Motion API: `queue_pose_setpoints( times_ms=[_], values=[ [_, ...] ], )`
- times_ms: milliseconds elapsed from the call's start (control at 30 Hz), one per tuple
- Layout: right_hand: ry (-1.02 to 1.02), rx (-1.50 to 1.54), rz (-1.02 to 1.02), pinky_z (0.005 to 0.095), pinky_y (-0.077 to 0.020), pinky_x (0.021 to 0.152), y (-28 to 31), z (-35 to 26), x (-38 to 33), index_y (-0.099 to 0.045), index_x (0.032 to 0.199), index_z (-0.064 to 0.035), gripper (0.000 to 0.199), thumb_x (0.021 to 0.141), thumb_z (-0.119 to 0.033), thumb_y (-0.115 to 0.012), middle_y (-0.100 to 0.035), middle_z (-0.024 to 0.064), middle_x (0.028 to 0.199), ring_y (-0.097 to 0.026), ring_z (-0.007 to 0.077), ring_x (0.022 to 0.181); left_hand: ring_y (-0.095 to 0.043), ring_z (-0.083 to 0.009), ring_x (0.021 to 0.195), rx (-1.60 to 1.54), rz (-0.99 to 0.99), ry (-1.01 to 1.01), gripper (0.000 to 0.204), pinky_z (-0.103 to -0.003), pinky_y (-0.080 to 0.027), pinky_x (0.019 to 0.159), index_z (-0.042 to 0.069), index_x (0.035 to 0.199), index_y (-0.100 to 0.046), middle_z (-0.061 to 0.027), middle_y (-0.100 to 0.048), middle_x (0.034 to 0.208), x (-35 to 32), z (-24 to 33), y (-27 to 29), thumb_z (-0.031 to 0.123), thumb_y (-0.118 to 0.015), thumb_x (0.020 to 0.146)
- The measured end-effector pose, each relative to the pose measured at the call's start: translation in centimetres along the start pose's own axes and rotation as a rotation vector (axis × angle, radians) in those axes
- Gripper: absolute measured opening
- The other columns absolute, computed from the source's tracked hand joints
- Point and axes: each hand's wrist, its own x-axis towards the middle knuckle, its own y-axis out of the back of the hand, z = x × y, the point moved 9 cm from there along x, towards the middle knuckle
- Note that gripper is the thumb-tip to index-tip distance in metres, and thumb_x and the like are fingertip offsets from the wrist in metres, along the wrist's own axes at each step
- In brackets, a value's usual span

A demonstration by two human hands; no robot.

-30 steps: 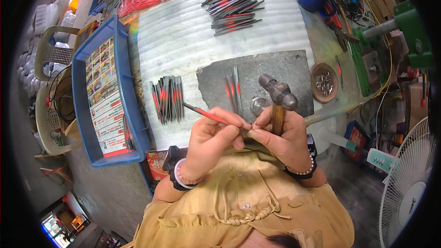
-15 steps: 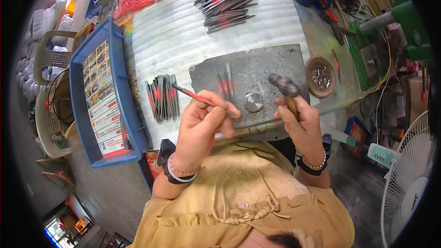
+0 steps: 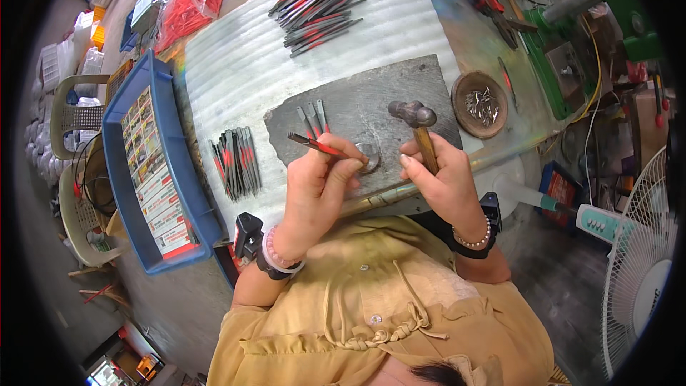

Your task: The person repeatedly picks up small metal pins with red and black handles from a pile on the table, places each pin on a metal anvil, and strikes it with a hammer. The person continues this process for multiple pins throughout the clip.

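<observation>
My left hand (image 3: 318, 182) is closed around a slim black-and-red rod (image 3: 312, 141), whose dark end points to the upper left. Its fingertips are beside a round metal disc (image 3: 370, 149) on a dark stone slab (image 3: 400, 89) and partly cover the disc. In my right hand (image 3: 446, 175) is a hammer (image 3: 423, 136), gripped by its wooden handle near the dark metal head, which is over the slab. A few similar rods (image 3: 312, 119) lie on the slab just beyond my left hand. The inner end of the held rod is hidden by my fingers.
A row of rods (image 3: 234, 161) lies left of the slab, and a larger pile (image 3: 318, 18) lies at the back of the white foam sheet (image 3: 229, 64). At right stand a brown bowl (image 3: 463, 109) of small metal pieces and a green machine (image 3: 550, 71). A blue tray (image 3: 211, 218) is at left.
The whole view has shifted, so the table things appear further left. My left hand has brought the rod closer to the metal disc. The hammer stays in my right hand, its head slightly further from the disc.
</observation>
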Motion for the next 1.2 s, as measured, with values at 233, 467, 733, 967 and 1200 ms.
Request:
queue_pose_setpoints(
  times_ms=[233, 467, 733, 967, 1200],
  values=[
    [0.03, 0.021, -0.025, 0.0246, -0.0518, 0.067, -0.1, 0.0, 0.0, -0.06, 0.101, 0.0047, 0.016, 0.091, -0.006, -0.062, -0.066, 0.0054, 0.078, -0.066, 0.0099, 0.073, -0.062, -0.0115, 0.063, 0.129, 0.005, -0.104, 0.003, -0.024, -0.05, 0.059, -0.002, 0.091, -0.059, -0.0063, -0.063, 0.081, 0.0, 1.0, -0.4, -0.005, -0.057, 0.091],
    [0.053, -0.026, -0.04, 0.0253, -0.0519, 0.067, -0.1, -0.2, 0.0, -0.06, 0.102, 0.0041, 0.015, 0.092, -0.007, -0.061, -0.067, 0.0065, 0.076, -0.066, 0.0108, 0.072, -0.063, -0.0125, 0.063, 0.191, 0.008, -0.133, 0.003, -0.024, -0.05, 0.058, -0.002, 0.091, -0.058, -0.0066, -0.062, 0.081, 0.0, 1.5, -0.6, -0.005, -0.057, 0.092],
    [0.066, -0.007, -0.029, 0.0255, -0.0519, 0.067, -0.2, -0.4, 0.0, -0.059, 0.101, 0.0039, 0.014, 0.092, -0.006, -0.059, -0.067, 0.0068, 0.076, -0.066, 0.0114, 0.072, -0.063, -0.0123, 0.066, 0.134, -0.01, -0.084, 0.003, -0.024, -0.051, 0.059, -0.001, 0.093, -0.058, -0.0078, -0.062, 0.084, 0.0, 0.9, -0.5, -0.004, -0.056, 0.093],
    [0.094, -0.029, -0.016, 0.0257, -0.0521, 0.067, -0.1, -0.6, 0.0, -0.059, 0.1, 0.0042, 0.013, 0.092, -0.006, -0.059, -0.066, 0.0069, 0.076, -0.066, 0.0115, 0.072, -0.064, -0.0117, 0.073, 0.308, -0.075, -0.145, 0.005, -0.023, -0.055, 0.063, -0.004, 0.097, -0.056, -0.0107, -0.064, 0.092, -0.2, 1.5, -1.1, -0.005, -0.052, 0.095],
    [0.115, -0.061, -0.014, 0.0259, -0.0518, 0.066, -0.2, -0.6, 0.0, -0.059, 0.1, 0.004, 0.013, 0.092, -0.006, -0.059, -0.066, 0.0071, 0.075, -0.066, 0.0116, 0.07, -0.067, -0.0171, 0.071, 0.377, -0.049, -0.232, 0.015, -0.025, -0.054, 0.062, -0.001, 0.097, -0.057, -0.0109, -0.064, 0.088, -0.3, 2.1, -1.4, -0.013, -0.053, 0.089]
  ],
)
